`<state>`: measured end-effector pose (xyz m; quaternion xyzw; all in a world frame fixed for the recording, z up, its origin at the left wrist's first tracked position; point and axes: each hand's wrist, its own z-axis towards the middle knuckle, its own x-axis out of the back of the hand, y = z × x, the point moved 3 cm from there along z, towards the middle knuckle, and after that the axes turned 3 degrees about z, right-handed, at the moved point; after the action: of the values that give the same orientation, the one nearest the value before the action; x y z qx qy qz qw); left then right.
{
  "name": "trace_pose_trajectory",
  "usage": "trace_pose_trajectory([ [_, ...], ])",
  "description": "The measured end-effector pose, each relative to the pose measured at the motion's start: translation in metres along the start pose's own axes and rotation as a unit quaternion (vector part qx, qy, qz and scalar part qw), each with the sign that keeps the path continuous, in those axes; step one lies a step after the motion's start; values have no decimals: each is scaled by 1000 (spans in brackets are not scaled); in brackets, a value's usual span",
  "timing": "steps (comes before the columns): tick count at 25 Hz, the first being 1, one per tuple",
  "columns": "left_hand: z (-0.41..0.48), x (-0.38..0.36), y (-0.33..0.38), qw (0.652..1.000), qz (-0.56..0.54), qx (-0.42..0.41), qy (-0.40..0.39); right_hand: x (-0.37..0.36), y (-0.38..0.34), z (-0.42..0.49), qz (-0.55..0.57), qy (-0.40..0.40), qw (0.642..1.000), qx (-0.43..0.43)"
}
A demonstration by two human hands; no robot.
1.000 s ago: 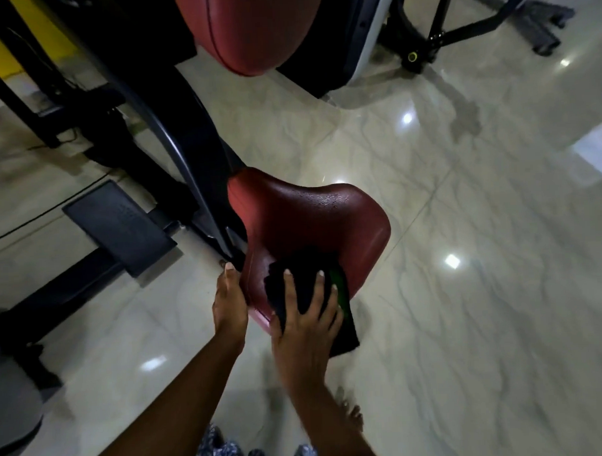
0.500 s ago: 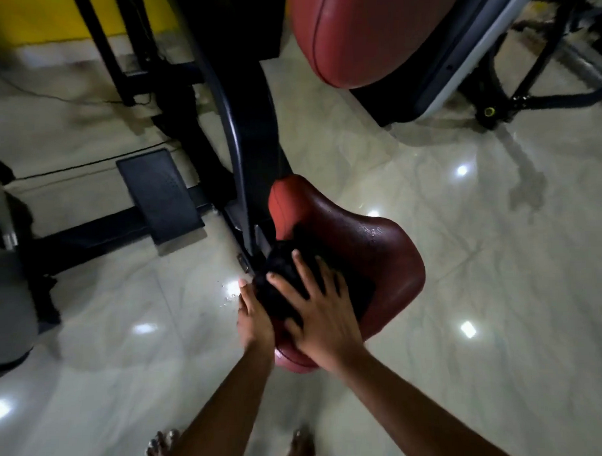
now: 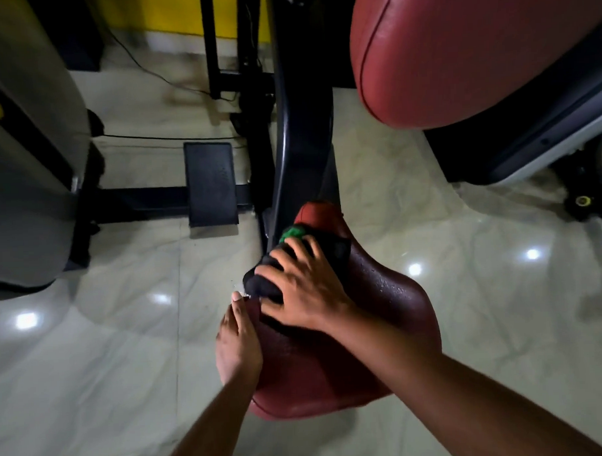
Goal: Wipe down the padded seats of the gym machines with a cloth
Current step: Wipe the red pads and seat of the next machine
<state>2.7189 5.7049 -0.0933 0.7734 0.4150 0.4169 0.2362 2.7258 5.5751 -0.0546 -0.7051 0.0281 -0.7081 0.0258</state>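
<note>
Head view: cloth (image 3: pixel 333 250), black with a green patch, lies bunched on the narrow front end of the red seat (image 3: pixel 394 303), beside the black post (image 3: pixel 303 142). The right hand (image 3: pixel 305 289) lies on top of it, fingers spread and pressing down, not closed round it; cloth shows past the fingertips and between forefinger and thumb. The left hand (image 3: pixel 237 342) rests against the seat's left edge, thumb forward, fingers hidden, so its hold cannot be told. Droplets sit on the seat right of the cloth. A footplate (image 3: pixel 211 183) lies left on the floor (image 3: pixel 499 289).
</note>
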Motion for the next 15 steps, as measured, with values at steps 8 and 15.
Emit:
trace_pose_trajectory([
  [8, 14, -22, 51, 940, 264, -199, -80, 12, 60, 41, 18, 45, 993, -107],
  [15, 15, -30, 44, 895, 358, -265, -31, 5, 77, -24, 93, 125, 933, -324],
])
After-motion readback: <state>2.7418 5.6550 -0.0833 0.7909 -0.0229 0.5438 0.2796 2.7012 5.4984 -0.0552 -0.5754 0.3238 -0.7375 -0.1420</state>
